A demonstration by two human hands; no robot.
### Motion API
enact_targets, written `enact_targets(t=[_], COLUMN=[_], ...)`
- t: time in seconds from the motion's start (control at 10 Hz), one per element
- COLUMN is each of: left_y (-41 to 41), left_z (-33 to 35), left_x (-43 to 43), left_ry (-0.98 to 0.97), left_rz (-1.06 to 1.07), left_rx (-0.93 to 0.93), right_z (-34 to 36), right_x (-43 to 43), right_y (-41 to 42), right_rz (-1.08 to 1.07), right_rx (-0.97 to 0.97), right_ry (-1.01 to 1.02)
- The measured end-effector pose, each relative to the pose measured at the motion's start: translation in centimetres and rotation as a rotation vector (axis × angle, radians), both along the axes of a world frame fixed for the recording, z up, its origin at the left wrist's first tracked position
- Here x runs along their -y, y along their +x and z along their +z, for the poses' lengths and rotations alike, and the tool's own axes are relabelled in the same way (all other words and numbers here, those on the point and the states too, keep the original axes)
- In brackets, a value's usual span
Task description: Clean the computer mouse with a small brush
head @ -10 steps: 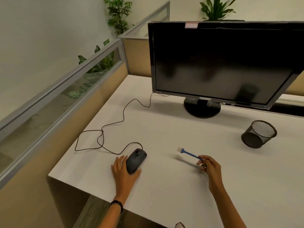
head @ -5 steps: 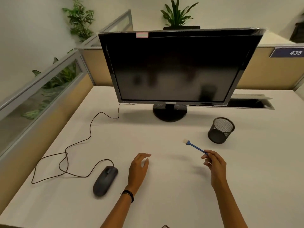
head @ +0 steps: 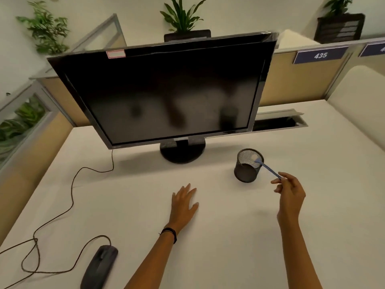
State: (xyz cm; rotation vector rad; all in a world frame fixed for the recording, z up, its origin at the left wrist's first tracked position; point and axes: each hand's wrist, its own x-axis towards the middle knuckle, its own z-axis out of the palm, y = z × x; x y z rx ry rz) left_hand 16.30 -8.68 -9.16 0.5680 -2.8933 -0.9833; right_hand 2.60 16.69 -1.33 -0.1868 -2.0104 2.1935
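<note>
A dark grey wired computer mouse lies on the white desk at the lower left, with nothing touching it. My left hand rests flat on the desk in the middle, fingers spread, well to the right of the mouse. My right hand pinches the end of a small blue brush. The brush's white tip is over the mouth of the black mesh cup.
A large black monitor on a round stand is behind my hands. The mouse cable loops across the left side of the desk. Low partitions with plants border the desk, and a cable slot is at the back right.
My left hand let go of the mouse and moved right onto the bare desk. My right hand carried the brush to the right, up to the mesh cup. The view swung right.
</note>
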Motion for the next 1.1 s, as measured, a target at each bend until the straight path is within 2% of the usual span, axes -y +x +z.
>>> enact_targets(t=[0.1, 0.3, 0.4, 0.6, 0.8, 0.9, 1.0, 1.1], left_y=[0.2, 0.3, 0.5, 0.6, 0.6, 0.6, 1.0, 0.7], left_z=[-1.0, -1.4, -1.5, -1.6, -0.9, -0.3, 0.5, 1.5], left_x=[0.2, 0.1, 0.2, 0.3, 0.5, 0.7, 1.0, 2.1], left_ry=[-0.145, -0.229, -0.213, -0.211, -0.22, -0.166, -0.057, -0.034], left_rz=[-0.07, -0.063, -0.062, -0.067, -0.093, -0.106, -0.061, -0.021], left_rx=[-0.038, -0.056, -0.068, -0.068, -0.033, -0.028, -0.078, -0.135], right_z=[0.7, 2.0, 2.5, 1.8, 1.7, 2.8, 3.9, 4.7], right_x=[0.8, 2.4, 3.4, 4.3, 4.1, 4.5, 5.3, 7.1], right_y=[-1.7, -4.8, -6.2, -7.9, -8.1, -7.1, -6.0, -5.0], right_rz=[-0.02, 0.045, 0.138, 0.19, 0.166, 0.06, 0.121, 0.43], right_rx=[-0.111, -0.269, -0.301, -0.214, -0.118, -0.18, -0.2, -0.161], right_ry=[0.179, 0.625, 0.824, 1.002, 1.057, 1.016, 0.933, 0.756])
